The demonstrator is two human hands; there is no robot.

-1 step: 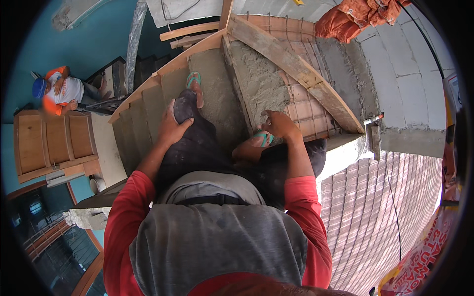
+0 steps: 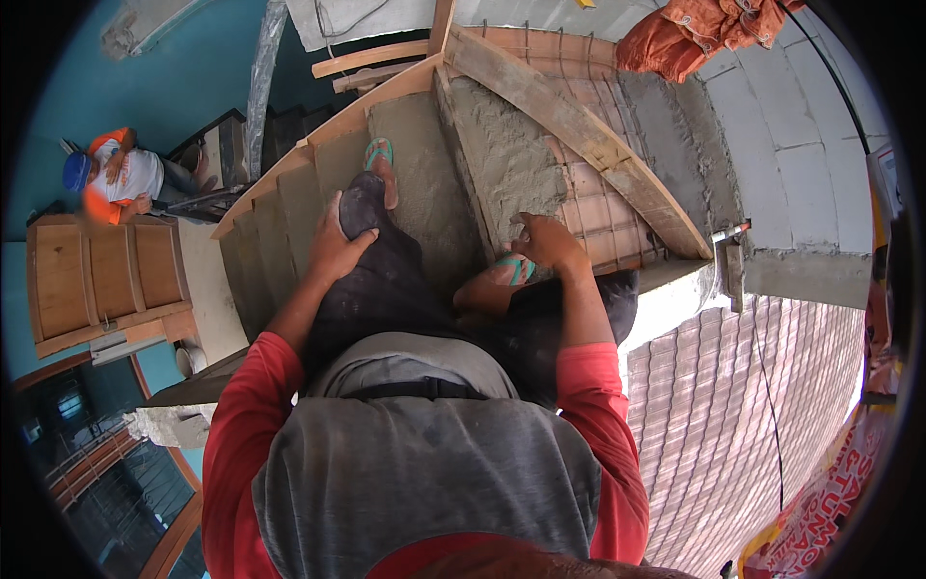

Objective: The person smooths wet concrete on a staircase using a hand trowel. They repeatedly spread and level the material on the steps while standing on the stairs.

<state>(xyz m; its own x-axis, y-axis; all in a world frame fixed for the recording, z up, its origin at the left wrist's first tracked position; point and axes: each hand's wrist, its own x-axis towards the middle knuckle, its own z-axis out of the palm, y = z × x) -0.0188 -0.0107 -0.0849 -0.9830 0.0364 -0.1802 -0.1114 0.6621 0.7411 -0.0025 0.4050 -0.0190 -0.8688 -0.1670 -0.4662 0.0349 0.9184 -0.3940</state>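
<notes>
Left hand (image 2: 340, 249): laid palm down over the bent knee of the dark trousers (image 2: 362, 207), thumb spread from the fingers, no loose object seen in it. Right hand (image 2: 550, 243): held above the near end of the upper stair step, fingers partly curled; whether anything small is pinched, or the surface is touched, cannot be told. Concrete fill (image 2: 511, 145): grey, rough-faced, contained along its left edge by a riser board (image 2: 457, 145) and ended raggedly on the right, where a reinforcing grid (image 2: 590, 207) is left exposed. Judged damp, heavy in bulk and soft at the surface; no firm hold would be offered, and it would be better pressed or scooped than lifted. Riser board: set on edge, judged stiff and gritty; best taken by its upper edge, well along from the fill. Diagonal plank (image 2: 579, 135): laid across the step's far right side, its lower end by the near right corner; judged stiff and fairly heavy, best held by both long edges. Turquoise sandals (image 2: 524, 270): worn, one seen on the lower step, one below the right hand.
</notes>
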